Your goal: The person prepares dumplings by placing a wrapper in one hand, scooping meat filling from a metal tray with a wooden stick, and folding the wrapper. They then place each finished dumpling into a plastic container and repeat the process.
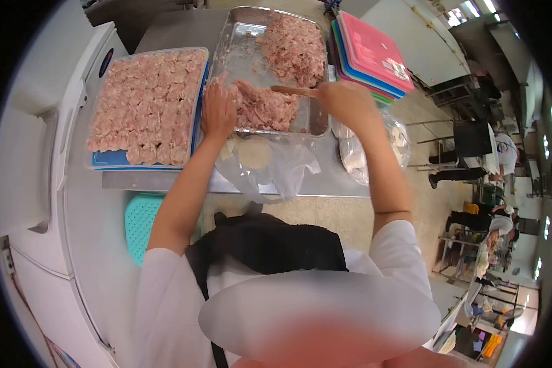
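Note:
My right hand (346,101) is closed around a flat wooden stick (294,91), whose tip points left over the ground meat (270,109) in a metal tray (319,116). At the tray's left side is my left hand (219,110), seen from the back with its fingers drawn together beside the meat. What those fingers hold, if anything, is hidden. A second mound of meat (294,49) lies at the back right of the tray. Just in front, round pale wrappers (253,152) lie in a clear plastic bag (291,168).
On the left, rows of meat-filled dumplings (147,104) cover a blue-edged tray (111,158). Stacked coloured lids (374,52) stand at the back right, with another plastic bag (356,156) nearer. A turquoise basket (142,224) sits below the table edge. People (506,153) work farther right.

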Motion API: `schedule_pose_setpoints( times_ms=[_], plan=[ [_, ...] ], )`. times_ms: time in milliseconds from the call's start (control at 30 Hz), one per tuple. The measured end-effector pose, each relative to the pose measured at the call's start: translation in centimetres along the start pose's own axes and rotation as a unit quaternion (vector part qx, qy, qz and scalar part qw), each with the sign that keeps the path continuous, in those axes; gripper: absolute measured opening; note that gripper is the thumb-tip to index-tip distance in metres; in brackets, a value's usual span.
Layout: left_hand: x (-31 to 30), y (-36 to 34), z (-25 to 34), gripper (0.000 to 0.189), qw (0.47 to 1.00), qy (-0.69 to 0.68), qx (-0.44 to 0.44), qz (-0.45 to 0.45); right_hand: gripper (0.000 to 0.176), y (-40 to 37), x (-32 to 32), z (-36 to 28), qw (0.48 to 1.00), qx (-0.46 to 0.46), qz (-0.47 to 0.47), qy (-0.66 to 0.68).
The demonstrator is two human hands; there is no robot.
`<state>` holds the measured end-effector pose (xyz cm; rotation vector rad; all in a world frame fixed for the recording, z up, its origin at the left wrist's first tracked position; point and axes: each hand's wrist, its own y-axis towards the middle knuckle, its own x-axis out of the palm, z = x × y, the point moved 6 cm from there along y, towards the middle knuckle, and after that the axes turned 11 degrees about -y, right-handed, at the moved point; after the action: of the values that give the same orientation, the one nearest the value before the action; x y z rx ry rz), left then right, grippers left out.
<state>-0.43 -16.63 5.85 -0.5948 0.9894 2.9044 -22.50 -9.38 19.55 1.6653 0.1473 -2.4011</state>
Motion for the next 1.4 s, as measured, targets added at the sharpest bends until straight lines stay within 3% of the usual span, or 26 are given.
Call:
schedule_pose_setpoints(
  times_ms=[33,67,167,267,367,467,567,600,667,700,733,867,967,1200,1300,1400],
  plan=[
    [0.2,0.0,-0.3,0.048,1.0,-0.002,-0.004,0.004,0.028,0.4,1.5,-0.7,1.0,0.004,0.023,0.017],
    [0.2,0.1,-0.4,0.049,1.0,-0.003,-0.006,0.008,0.029,0.9,4.7,-1.7,0.998,0.028,-0.04,0.051],
    [0.1,0.0,-0.3,0.052,1.0,0.011,-0.015,0.018,0.03,-0.8,12.2,-0.7,0.984,0.089,-0.079,0.135],
    [0.2,0.1,-0.2,0.054,0.997,0.051,-0.052,0.013,0.03,-3.6,10.0,-1.7,0.983,0.1,-0.143,0.062],
    [0.1,0.2,0.0,0.056,0.998,0.036,-0.049,0.028,0.031,-4.1,9.2,-0.7,0.995,0.042,-0.09,-0.017],
    [0.3,0.1,-0.4,0.056,0.997,0.058,-0.05,0.012,0.03,-2.7,4.2,1.6,0.99,0.062,-0.115,-0.049],
    [0.3,0.1,0.2,0.058,0.995,0.092,-0.032,0.009,0.033,-0.6,3.7,4.2,0.992,0.102,-0.072,-0.034],
    [0.3,0.2,0.3,0.058,0.995,0.085,-0.043,0.004,0.027,0.2,6.3,4.7,0.989,0.107,-0.042,-0.096],
    [0.2,0.3,0.4,0.058,0.995,0.07,-0.065,-0.004,0.019,0.8,10.8,1.9,0.991,0.076,-0.071,-0.08],
    [0.2,0.2,0.4,0.058,0.996,0.06,-0.059,-0.008,0.016,0.3,13.6,-0.2,0.993,0.023,-0.037,-0.107],
    [0.1,0.1,0.3,0.058,0.997,0.052,-0.053,-0.009,0.016,-0.1,12.4,-1.9,0.997,-0.05,-0.001,-0.053],
    [0.1,0.4,0.6,0.056,0.996,0.038,-0.08,-0.023,0.017,1.8,3.9,2.2,0.991,-0.054,-0.058,-0.112],
    [0.7,0.1,-0.5,0.055,0.995,0.054,-0.083,-0.023,0.017,5.9,2.8,7.1,0.984,-0.093,0.088,-0.125],
    [0.5,0.2,0.2,0.054,0.99,0.096,-0.098,-0.024,0.014,18.3,8.5,17.6,0.951,-0.025,0.232,-0.201],
    [0.4,0.4,0.7,0.054,0.991,0.081,-0.109,-0.022,0.014,21.3,8.8,19.9,0.937,-0.008,0.268,-0.226],
    [0.3,0.5,0.9,0.055,0.991,0.077,-0.106,-0.021,0.013,23.8,13.4,21.1,0.945,-0.007,0.243,-0.219]
  ],
)
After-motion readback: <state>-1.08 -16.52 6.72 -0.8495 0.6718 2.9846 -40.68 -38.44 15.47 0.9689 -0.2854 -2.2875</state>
